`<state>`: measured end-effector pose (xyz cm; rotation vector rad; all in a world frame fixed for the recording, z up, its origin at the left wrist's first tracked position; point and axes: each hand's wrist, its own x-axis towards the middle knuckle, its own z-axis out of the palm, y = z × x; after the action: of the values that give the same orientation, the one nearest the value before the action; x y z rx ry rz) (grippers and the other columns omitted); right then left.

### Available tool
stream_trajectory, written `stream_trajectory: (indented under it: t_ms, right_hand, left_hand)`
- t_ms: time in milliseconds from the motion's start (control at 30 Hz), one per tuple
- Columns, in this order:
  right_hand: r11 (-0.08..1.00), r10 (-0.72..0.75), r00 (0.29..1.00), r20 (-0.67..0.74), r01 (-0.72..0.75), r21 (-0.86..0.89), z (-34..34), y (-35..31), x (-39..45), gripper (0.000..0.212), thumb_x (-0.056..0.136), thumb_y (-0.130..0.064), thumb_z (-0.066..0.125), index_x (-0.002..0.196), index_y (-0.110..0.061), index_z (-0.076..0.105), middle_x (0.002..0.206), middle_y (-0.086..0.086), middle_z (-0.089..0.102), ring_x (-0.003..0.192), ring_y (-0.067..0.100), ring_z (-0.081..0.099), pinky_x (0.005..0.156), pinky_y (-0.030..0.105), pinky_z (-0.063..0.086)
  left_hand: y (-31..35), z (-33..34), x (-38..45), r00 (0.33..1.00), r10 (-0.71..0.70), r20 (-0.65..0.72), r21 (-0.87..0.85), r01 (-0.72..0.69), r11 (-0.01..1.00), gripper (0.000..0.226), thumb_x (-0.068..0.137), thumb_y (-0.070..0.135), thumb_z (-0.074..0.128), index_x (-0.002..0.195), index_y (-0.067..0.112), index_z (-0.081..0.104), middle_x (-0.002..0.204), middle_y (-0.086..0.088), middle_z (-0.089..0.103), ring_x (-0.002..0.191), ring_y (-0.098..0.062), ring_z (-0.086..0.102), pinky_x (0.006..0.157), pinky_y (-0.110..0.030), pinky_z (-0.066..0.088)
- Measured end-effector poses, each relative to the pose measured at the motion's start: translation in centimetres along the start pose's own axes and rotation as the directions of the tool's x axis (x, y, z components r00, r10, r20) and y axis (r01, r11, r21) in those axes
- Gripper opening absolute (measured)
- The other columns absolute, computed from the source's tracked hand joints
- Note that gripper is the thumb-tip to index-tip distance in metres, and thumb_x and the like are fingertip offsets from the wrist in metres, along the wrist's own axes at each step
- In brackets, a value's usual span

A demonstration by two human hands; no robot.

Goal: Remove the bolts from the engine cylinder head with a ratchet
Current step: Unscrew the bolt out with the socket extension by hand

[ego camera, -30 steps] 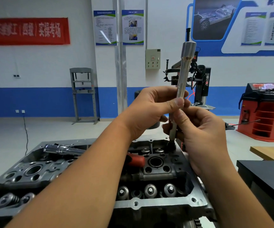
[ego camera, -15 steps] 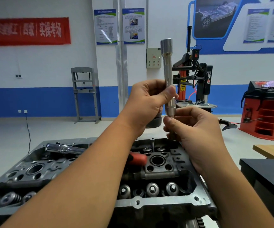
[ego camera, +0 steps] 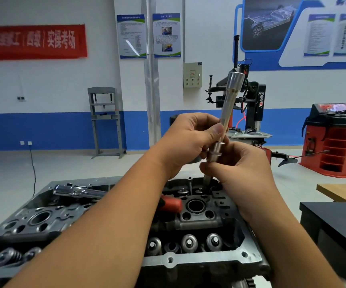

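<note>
— Well, starting at the left: the ratchet [ego camera: 78, 191] lies on the far left part of the cylinder head [ego camera: 188, 260], chrome handle and all, its red grip [ego camera: 171, 204] poking out past the forearm. Nobody's holding it.

— And the hands?

— Left hand [ego camera: 188, 142] is curled, thumb and fingers pinching the shaft of the long socket extension [ego camera: 229, 107], which stands nearly upright and leans a touch to the right. Just below, the right hand [ego camera: 238, 169] is wrapped round the lower end, where a bolt [ego camera: 214, 152] with a flanged collar seems to be seated in it. Its tip shows under the fist, near the head's far right corner.

— How would that bolt handle?

— I'd judge it stiff, fairly weighty steel for its size, probably oily and so slippery. Best gripped by the shank below the collar, not the threads.

— And the extension?

— Rigid, smooth, polished. Hold it mid-shaft as the left hand does; a dropped bolt could fall among the valve springs [ego camera: 188, 242].
</note>
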<state>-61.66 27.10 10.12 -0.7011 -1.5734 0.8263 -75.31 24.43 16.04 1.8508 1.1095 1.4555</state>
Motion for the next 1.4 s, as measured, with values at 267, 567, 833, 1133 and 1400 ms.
stream_trajectory:
  t_ms: [267,567,833,1133,1400]
  right_hand:
    - [1.000,0.007,1.000,-0.026,-0.006,0.014,0.2,-0.2,-0.1,0.033,0.054,-0.019,0.081,0.086,-0.027,0.077,0.077,-0.002,0.078,0.075,0.021,0.076,0.077,0.051,0.063]
    - [0.994,-0.085,0.993,-0.086,0.089,0.055,0.0,-0.5,-0.5,0.031,0.073,0.001,0.087,0.087,-0.025,0.076,0.080,-0.005,0.079,0.076,0.016,0.077,0.076,0.043,0.064]
    - [0.998,-0.054,0.996,-0.077,0.056,0.023,-0.1,-0.4,-0.4,0.033,0.069,0.000,0.089,0.084,-0.026,0.075,0.076,-0.008,0.077,0.070,0.012,0.075,0.071,0.041,0.062]
    - [0.986,-0.021,0.999,-0.038,0.027,0.161,0.2,-0.8,-0.3,0.035,0.059,-0.012,0.087,0.085,-0.033,0.076,0.074,0.001,0.075,0.065,0.016,0.071,0.064,0.037,0.060]
    - [0.972,-0.061,0.997,-0.040,0.069,0.227,0.3,-1.0,-0.5,0.016,0.085,-0.031,0.081,0.080,-0.017,0.075,0.071,-0.001,0.075,0.065,0.012,0.068,0.064,0.036,0.055]
  left_hand:
    - [0.1,0.2,-0.1,0.999,0.022,0.041,-0.025,-0.021,0.999,0.018,0.110,0.011,0.048,0.102,0.003,0.063,0.085,-0.005,0.069,0.063,-0.008,0.061,0.054,-0.018,0.046]
    - [0.3,0.4,0.0,0.998,-0.003,-0.065,-0.087,-0.003,0.996,0.018,0.111,0.014,0.045,0.104,0.011,0.061,0.082,0.004,0.069,0.080,-0.018,0.062,0.083,-0.046,0.044]
    - [0.5,0.4,-0.2,0.999,0.022,-0.041,-0.063,-0.024,0.998,0.018,0.109,0.021,0.053,0.100,0.009,0.063,0.081,-0.001,0.070,0.083,-0.028,0.055,0.067,-0.038,0.043]
    - [0.1,-0.1,0.1,0.994,0.100,-0.046,-0.096,-0.104,0.990,0.011,0.102,0.017,0.064,0.098,0.007,0.068,0.082,-0.008,0.074,0.071,-0.031,0.048,0.060,-0.036,0.032]
    - [0.1,-0.4,0.0,0.993,0.111,-0.034,-0.155,-0.115,0.981,0.011,0.100,0.023,0.067,0.105,0.014,0.071,0.090,-0.008,0.075,0.084,-0.032,0.058,0.069,-0.043,0.042]
